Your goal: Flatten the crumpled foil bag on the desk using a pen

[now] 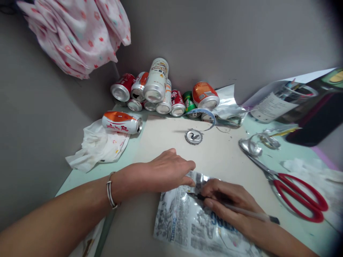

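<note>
My right hand (230,203) grips a pen (246,211) with a clear barrel and dark ends. Its tip meets the printed face of an aluminium sheet cut from a can (179,217), which lies on a pale board (160,139). At the sheet's far edge is my left hand (166,171), thumb on the sheet and index finger just beyond its edge. The other left fingers are curled and partly hidden. A bracelet (109,191) circles the left wrist. Beyond the hands lies a cut-off can top (193,136).
Several drink cans (157,80) are piled against the wall. Another can (122,122) lies on crumpled tissue (91,144) at left. Red-handled scissors (297,196), metal scraps (250,147) and a clear cup (278,101) stand or lie at right. A patterned cloth (80,32) hangs upper left.
</note>
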A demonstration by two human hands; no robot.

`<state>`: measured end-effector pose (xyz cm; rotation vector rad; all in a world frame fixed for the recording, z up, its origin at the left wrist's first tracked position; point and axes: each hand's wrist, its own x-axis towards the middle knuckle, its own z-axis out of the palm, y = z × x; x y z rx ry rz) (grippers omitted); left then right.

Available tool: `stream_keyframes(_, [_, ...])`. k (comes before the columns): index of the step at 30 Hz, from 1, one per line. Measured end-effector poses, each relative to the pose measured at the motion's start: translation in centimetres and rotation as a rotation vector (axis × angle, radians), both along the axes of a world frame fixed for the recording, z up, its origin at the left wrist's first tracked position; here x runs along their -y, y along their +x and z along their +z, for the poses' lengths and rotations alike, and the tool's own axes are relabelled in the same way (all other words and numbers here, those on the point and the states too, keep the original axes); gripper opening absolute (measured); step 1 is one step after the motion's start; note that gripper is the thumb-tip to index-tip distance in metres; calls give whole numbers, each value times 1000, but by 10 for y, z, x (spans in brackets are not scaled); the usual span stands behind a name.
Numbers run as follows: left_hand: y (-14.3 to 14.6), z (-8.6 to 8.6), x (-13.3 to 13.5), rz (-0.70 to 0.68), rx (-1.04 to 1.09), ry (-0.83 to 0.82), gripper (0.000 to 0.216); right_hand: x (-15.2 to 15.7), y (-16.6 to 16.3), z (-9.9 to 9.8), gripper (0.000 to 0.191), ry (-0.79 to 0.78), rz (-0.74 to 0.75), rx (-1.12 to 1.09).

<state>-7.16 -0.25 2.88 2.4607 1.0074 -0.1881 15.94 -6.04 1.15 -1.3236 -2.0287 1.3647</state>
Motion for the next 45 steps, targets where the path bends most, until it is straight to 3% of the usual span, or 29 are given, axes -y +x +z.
stream_keyframes(45, [-1,-7,0,-4,49,6,29,-1,0,2,23,33,-11,3])
